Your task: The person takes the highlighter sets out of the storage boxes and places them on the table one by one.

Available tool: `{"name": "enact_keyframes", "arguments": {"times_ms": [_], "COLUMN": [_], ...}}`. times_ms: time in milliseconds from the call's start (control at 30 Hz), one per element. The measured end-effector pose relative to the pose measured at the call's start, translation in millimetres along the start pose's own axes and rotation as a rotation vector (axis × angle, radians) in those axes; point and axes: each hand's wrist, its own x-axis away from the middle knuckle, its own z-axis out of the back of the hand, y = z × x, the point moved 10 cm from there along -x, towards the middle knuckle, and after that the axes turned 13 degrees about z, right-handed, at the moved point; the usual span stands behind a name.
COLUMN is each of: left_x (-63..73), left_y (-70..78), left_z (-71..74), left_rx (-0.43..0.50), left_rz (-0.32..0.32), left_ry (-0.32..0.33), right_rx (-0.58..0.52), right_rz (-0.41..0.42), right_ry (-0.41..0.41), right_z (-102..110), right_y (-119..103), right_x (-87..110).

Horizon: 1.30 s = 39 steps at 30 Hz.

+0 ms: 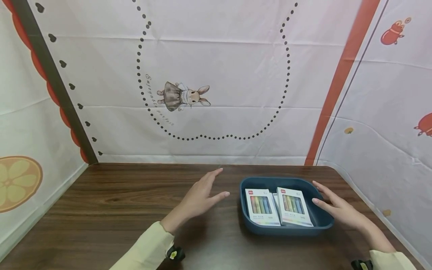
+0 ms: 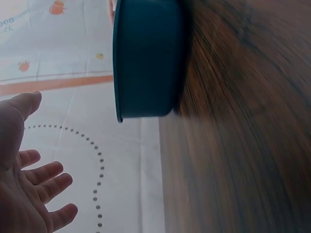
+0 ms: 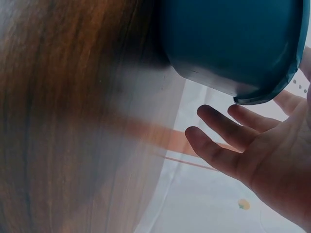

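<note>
Blue bin (image 1: pixel 287 231), smooth, round-cornered; left hand (image 1: pixel 199 197) splayed, empty; right hand (image 1: pixel 342 210) splayed at rim (image 1: pixel 281 179), gripping nothing

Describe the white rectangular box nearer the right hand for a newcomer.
On the dark brown wood-grain table sits a rounded rectangular blue bin. Inside, find the white rectangular box showing coloured sticks; unlike its similar left neighbour, it lies nearer the right hand.

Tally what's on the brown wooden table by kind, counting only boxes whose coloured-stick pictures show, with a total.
Blue rounded rectangular plastic bin: 1
White rectangular cardboard boxes, coloured-stick pictures showing: 2
Total: 3; partly hidden white packaging between them uncounted
</note>
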Motion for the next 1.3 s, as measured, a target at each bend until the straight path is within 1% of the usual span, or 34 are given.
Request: {"name": "enact_keyframes", "arguments": {"times_ms": [200, 400, 567, 667, 800, 900, 967, 1133, 1300], "left_x": [-5.1, -7.4, -10.2, -12.2, -14.1, -15.2, -15.9, -18.6, -19.5], "left_y": [14.4, 24.3, 31.6, 33.8, 36.2, 39.0, 39.8, 41.5, 43.0], "left_z": [-11.2, -29.4, -39.9, -44.1, -49.0, -52.4, -55.2, -64.2, -71.4], "left_rx": [0.078, 0.146, 0.169, 0.179, 0.200, 0.211, 0.208, 0.194, 0.194], "left_rz": [-0.014, -0.016, -0.019, 0.001, 0.023, 0.019, 0.028, 0.057, 0.081], "left_ry": [-0.056, -0.121, -0.154, -0.174, -0.201, -0.211, -0.217, -0.246, -0.270], "right_rx": [-0.011, -0.013, -0.003, -0.005, -0.010, -0.008, -0.011, -0.074, -0.199], "right_rz": [-0.007, -0.021, -0.030, -0.027, -0.043, -0.047, -0.039, -0.009, 0.018], "right_ry": [-0.008, -0.026, -0.025, -0.025, -0.034, -0.045, -0.049, -0.044, -0.041], "right_z": [-1.8, -5.5, -6.7, -6.8, -7.2, -7.8, -8.1, -7.7, -6.6], "right_y": [3.1, 5.5, 6.6, 5.9, 8.1, 9.9, 10.3, 13.3, 16.2], "right_x": [0.2, 1.7, 2.3, 1.9, 1.3, 1.7, 1.9, 2.3, 2.1]}}
